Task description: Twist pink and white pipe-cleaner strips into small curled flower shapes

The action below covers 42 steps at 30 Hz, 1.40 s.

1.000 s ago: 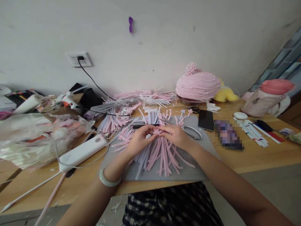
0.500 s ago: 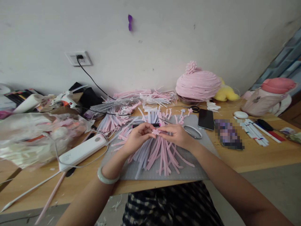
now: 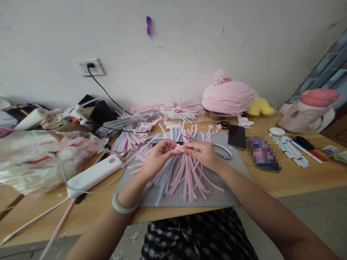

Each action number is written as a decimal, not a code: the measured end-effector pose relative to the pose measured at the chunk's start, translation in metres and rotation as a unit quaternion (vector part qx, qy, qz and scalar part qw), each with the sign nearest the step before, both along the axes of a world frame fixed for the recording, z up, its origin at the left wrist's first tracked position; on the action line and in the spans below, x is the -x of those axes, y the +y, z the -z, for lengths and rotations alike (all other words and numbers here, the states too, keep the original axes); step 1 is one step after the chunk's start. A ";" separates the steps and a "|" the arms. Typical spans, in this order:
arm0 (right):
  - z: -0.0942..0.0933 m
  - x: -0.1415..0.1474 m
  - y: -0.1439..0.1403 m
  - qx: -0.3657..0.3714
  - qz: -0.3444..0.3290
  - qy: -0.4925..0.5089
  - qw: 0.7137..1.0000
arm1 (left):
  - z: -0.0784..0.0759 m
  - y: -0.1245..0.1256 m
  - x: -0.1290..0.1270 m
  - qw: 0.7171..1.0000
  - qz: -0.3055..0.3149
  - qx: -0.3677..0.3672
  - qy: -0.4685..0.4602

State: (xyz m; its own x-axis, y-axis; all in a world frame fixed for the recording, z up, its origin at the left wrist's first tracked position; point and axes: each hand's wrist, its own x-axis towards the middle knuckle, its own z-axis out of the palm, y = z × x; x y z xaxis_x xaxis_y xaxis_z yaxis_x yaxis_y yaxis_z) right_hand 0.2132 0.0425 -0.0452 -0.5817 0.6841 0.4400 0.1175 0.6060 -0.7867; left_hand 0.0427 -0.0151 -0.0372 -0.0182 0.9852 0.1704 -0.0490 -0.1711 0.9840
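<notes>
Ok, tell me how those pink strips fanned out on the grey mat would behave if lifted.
The pink strips look thin and curve unevenly, so probably floppy and light. Loosely overlapped on the grey mat, they would likely scatter when pushed, not roll.

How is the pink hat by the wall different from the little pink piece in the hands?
The pink hat is big, round and domed; the little pink piece is tiny. The hat rests untouched on the table; the piece is pinched between the left hand and right hand. Both are pink.
</notes>
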 end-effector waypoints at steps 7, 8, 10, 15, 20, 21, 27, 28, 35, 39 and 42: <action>-0.001 0.004 -0.002 0.085 0.015 0.026 0.996 | -0.002 0.000 0.002 0.988 -0.023 -0.045 0.148; 0.000 0.004 -0.002 0.106 0.008 0.031 0.994 | -0.002 -0.001 0.002 0.981 -0.031 -0.061 0.180; 0.000 0.006 -0.002 0.152 -0.011 0.048 0.987 | -0.001 -0.001 0.004 0.964 -0.051 -0.094 0.243; 0.003 0.011 -0.004 0.323 -0.081 0.096 0.938 | 0.003 -0.001 0.011 0.943 -0.036 -0.154 0.293; 0.010 0.015 -0.004 0.416 -0.089 0.110 0.898 | 0.009 -0.001 0.016 0.926 0.020 -0.163 0.341; 0.011 0.016 -0.003 0.407 -0.084 0.110 0.903 | 0.009 -0.001 0.015 0.920 0.016 -0.172 0.351; 0.012 0.017 -0.002 0.295 -0.032 0.112 0.949 | -0.001 -0.004 0.002 0.926 -0.039 -0.157 0.341; 0.011 0.018 -0.002 0.280 -0.026 0.107 0.954 | -0.003 -0.004 0.000 0.937 -0.042 -0.132 0.322; 0.008 0.017 -0.006 0.205 -0.002 0.072 0.976 | -0.003 -0.004 -0.006 0.996 0.027 0.068 0.047; 0.008 0.017 -0.006 0.197 0.000 0.063 0.978 | 0.002 -0.002 -0.006 0.963 0.111 0.202 -0.143; 0.005 0.017 -0.005 0.257 0.004 0.057 0.965 | 0.003 0.000 -0.004 0.969 0.109 0.193 -0.111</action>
State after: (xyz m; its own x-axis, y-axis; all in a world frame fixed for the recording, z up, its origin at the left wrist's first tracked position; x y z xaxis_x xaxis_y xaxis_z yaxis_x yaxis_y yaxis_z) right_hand 0.1961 0.0375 -0.0499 -0.5433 0.8332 0.1028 0.0158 0.1325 -0.9911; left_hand 0.0466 -0.0152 -0.0401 0.2033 0.9595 -0.1950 -0.2605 0.2450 0.9339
